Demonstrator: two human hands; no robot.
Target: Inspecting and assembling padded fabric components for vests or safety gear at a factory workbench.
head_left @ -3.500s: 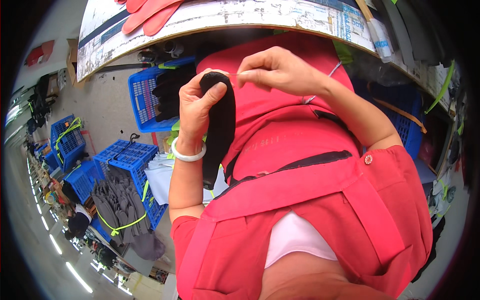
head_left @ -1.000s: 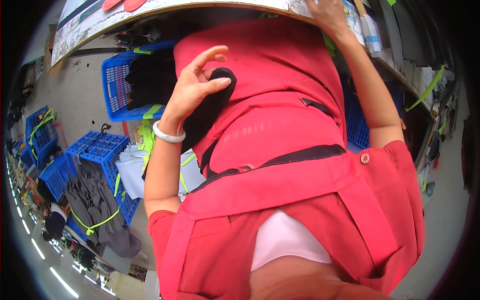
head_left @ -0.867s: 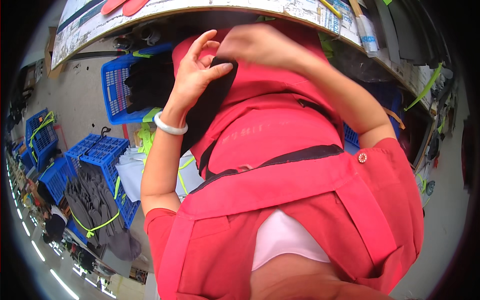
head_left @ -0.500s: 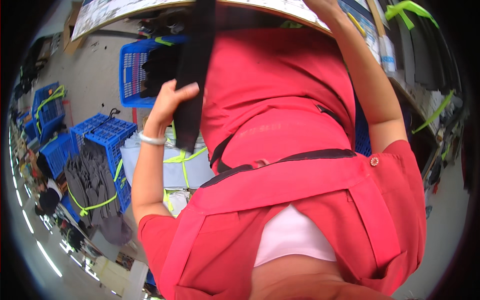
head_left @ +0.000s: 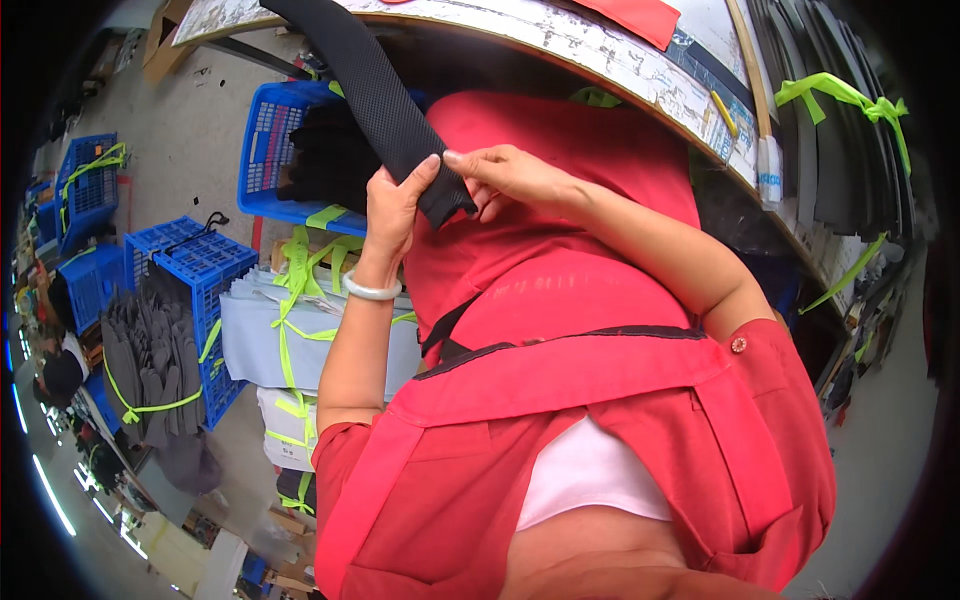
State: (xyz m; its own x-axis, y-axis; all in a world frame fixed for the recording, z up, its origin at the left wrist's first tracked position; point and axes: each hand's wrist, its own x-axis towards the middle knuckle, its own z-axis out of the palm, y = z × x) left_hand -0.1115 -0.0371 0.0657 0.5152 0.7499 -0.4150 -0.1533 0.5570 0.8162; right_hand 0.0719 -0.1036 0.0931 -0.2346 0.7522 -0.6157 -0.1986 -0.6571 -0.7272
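A long black textured fabric strip runs from the worktable edge down in front of my red apron. My left hand, with a pale bracelet on its wrist, grips the strip's lower end from the left, thumb on top. My right hand pinches the same end from the right, its fingertips meeting my left thumb. The strip's upper end passes out of view at the top.
A red fabric piece lies on the worktable. A blue crate holds dark pieces below it. More blue crates, grey bundles and pale stacks tied with yellow-green tape sit left. Dark tied stacks stand right.
My right hand has come down from the table edge to the strip's lower end. My left hand has closed on it, and the strip now slants across instead of hanging straight.
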